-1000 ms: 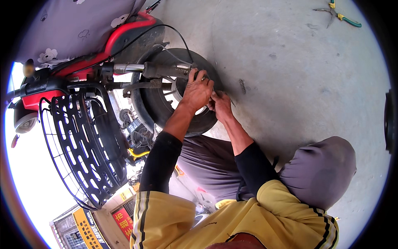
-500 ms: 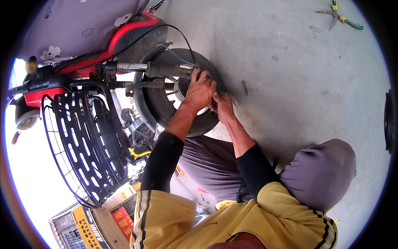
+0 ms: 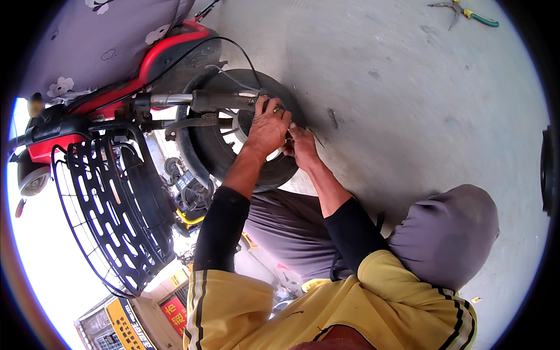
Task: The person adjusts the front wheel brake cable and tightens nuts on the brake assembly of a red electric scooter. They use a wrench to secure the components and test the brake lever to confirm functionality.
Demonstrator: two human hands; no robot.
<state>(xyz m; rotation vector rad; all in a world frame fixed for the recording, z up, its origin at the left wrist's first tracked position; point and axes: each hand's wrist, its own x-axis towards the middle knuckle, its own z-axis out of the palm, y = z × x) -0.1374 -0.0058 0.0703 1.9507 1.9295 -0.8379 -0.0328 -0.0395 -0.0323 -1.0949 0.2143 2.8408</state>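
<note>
My left hand (image 3: pixel 269 126) is closed at the wheel's hub, beside the lower end of the fork leg (image 3: pixel 219 100); what its fingers grip is hidden beneath them. Just to the right, my right hand (image 3: pixel 303 148) pinches something small that I cannot make out. A thin dark strand (image 3: pixel 318 139) sticks out past its fingers. Both hands nearly touch, in front of the black tyre (image 3: pixel 280 172) of a red vehicle's front wheel. A black cable (image 3: pixel 248 56) loops down to the fork end near my left fingers.
Green-and-yellow pliers (image 3: pixel 466 14) lie open on the concrete floor (image 3: pixel 396 116) at the far right. On the left are a black slotted metal basket (image 3: pixel 111 204) and a red frame (image 3: pixel 153 61). A grey patterned cover (image 3: pixel 111 41) hangs at the upper left.
The whole view has shifted slightly, so the vehicle, hands and pliers appear further left. Both hands stay at the hub with almost the same grip.
</note>
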